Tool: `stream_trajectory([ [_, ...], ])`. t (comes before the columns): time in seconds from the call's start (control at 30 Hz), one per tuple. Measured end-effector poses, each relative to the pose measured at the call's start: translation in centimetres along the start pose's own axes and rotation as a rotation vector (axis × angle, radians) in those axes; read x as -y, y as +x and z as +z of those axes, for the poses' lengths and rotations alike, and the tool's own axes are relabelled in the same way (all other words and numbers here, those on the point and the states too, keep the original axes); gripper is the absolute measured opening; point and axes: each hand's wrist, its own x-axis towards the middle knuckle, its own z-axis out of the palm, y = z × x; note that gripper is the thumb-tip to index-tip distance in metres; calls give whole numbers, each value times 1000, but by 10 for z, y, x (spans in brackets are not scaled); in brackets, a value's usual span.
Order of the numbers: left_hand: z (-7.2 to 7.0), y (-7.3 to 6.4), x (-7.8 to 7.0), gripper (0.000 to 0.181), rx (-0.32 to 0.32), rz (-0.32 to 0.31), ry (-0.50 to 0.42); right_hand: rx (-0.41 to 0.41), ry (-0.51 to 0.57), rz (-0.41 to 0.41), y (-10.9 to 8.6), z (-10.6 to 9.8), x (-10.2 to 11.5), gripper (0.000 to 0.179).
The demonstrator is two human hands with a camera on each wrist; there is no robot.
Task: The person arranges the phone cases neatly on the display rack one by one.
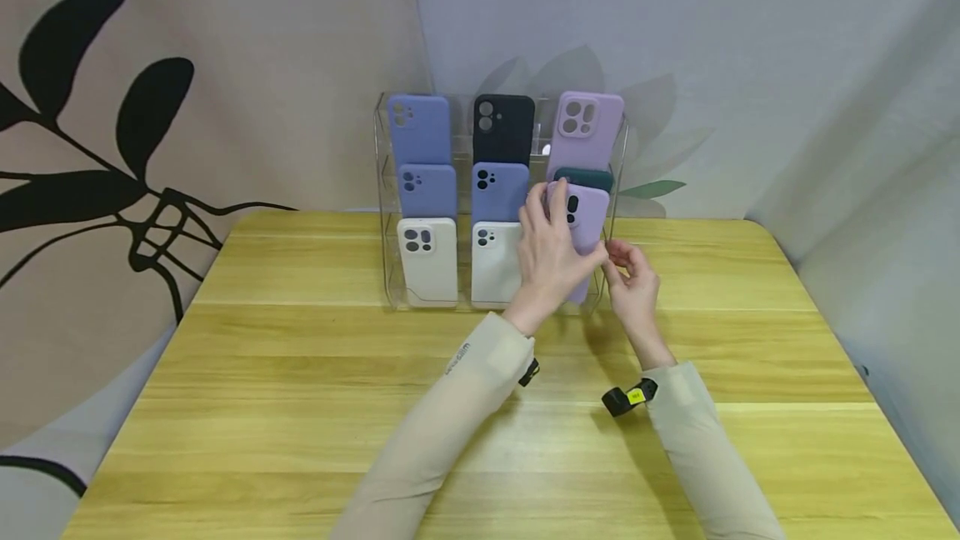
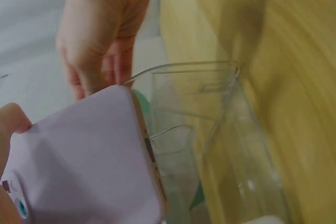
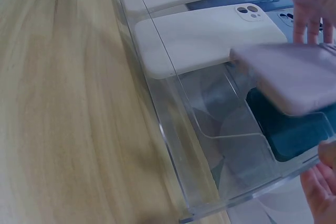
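My left hand holds a lilac phone case by its edges, fingers at the top and thumb on the right side. The case is tilted over the front right slot of a clear tiered display stand, its bottom edge raised above the slot in the right wrist view. Behind it, a dark teal phone case sits in the middle tier. My right hand pinches the stand's right side wall, thumb over the rim and fingers outside. A taller lilac case stands in the back tier.
White phone cases fill the front left and middle slots. Blue cases stand behind them, with a black case at the back middle. The wooden table meets a patterned backdrop just behind the stand.
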Motion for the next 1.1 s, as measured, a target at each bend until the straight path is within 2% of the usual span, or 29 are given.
stream_trajectory([
  [0.43,21,-6,5,87,-55,20,-6,17,30,17,-2,0,-1,25],
  [0.67,24,-3,3,85,-103,38,14,5,-15,17,-3,0,0,23],
  [0.9,25,0,0,86,-135,50,29,-5,-34,-16,-4,0,0,21],
  [1.1,32,-4,0,86,-124,40,48,-2,-39,-16,-4,0,1,22],
])
